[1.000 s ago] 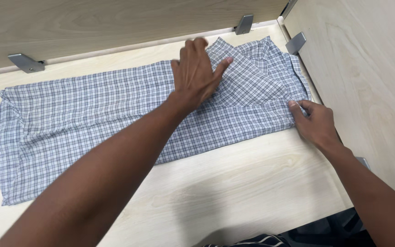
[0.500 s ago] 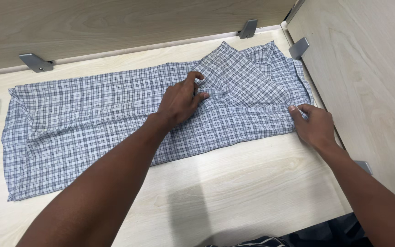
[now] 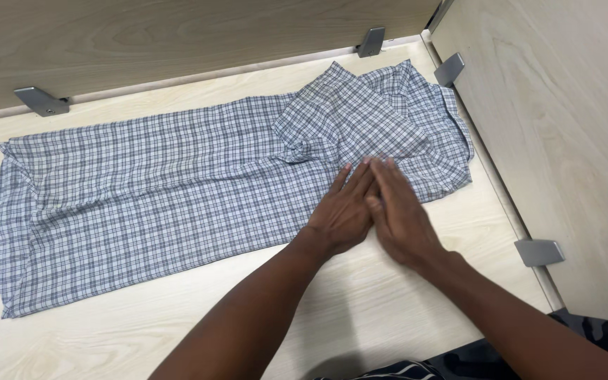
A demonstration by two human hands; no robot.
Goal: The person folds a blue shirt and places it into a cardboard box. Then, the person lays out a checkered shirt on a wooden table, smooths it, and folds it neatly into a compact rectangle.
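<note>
On checked shirt (image 3: 163,176): both flat hands (image 3: 371,211).

Your checked shirt (image 3: 177,183), blue-grey on white, lies flat along the bench (image 3: 388,295), folded into a long narrow strip. Its collar end sits bunched at the right corner; the hem end lies at the left.

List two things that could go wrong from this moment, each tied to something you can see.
1. Both hands, left hand and right hand, press flat on the near edge of the checked shirt; sliding could drag the cloth crooked.
2. The bunched fold beside the collar might get pressed into a crease.
</note>
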